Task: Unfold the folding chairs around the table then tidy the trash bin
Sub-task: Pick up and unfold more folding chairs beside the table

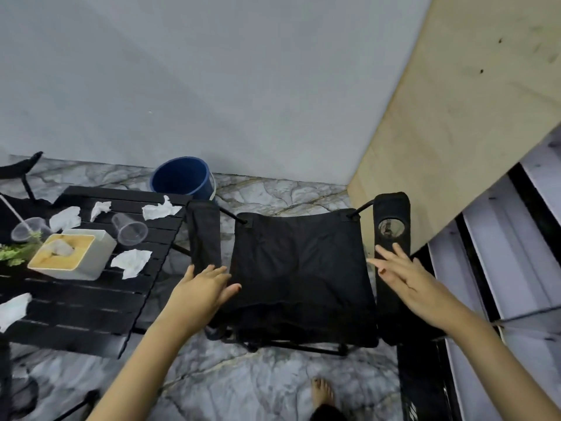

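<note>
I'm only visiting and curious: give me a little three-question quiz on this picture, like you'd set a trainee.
1. True or false: the black chair is folded flat.
2. Where does the blue bin stand? A on the chair's seat; B on the floor by the wall; C hanging from an armrest.
3. Fill in: the armrest with the round hole in it lies nearest the person's ___ hand.

Key
1. False: its seat is spread open.
2. B.
3. Right: the right hand reaches over that armrest.
</note>
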